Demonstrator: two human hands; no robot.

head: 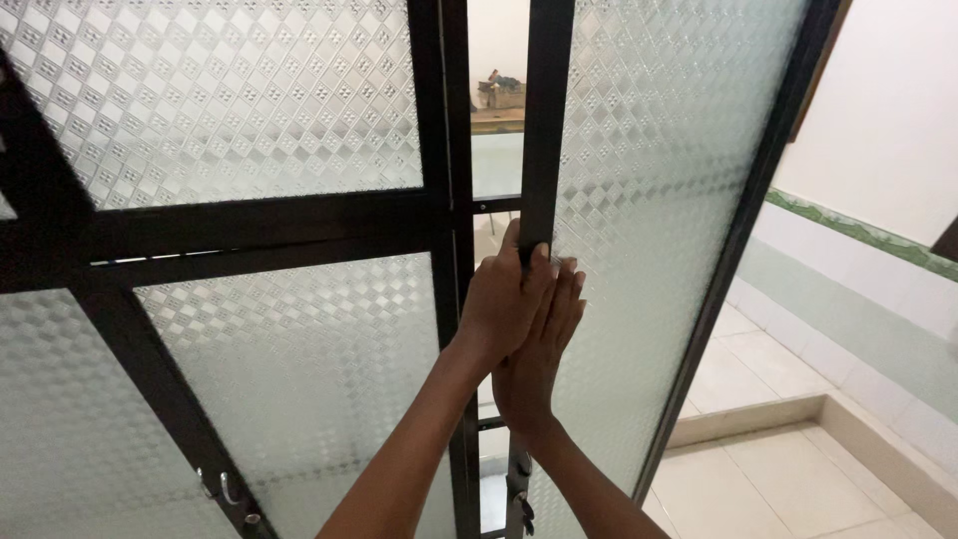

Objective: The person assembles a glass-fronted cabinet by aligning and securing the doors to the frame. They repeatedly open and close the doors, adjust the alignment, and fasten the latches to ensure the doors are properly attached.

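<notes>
A door leaf of frosted, diamond-patterned glass (649, 200) in a black metal frame stands slightly ajar. My left hand (504, 299) reaches up from the lower left and wraps around the leaf's black upright edge (547, 120), fingers closed on it. My right hand (544, 349) comes from the lower right and lies flat against that same edge just below and behind the left hand, fingers straight and pointing up. The two hands touch each other.
A fixed glass panel with black bars (249, 230) fills the left. Through the narrow gap a wooden table with boxes (499, 100) shows. A latch (521, 504) sits low on the edge, a small handle (226, 489) lower left. A tiled floor with a step (778, 419) lies to the right.
</notes>
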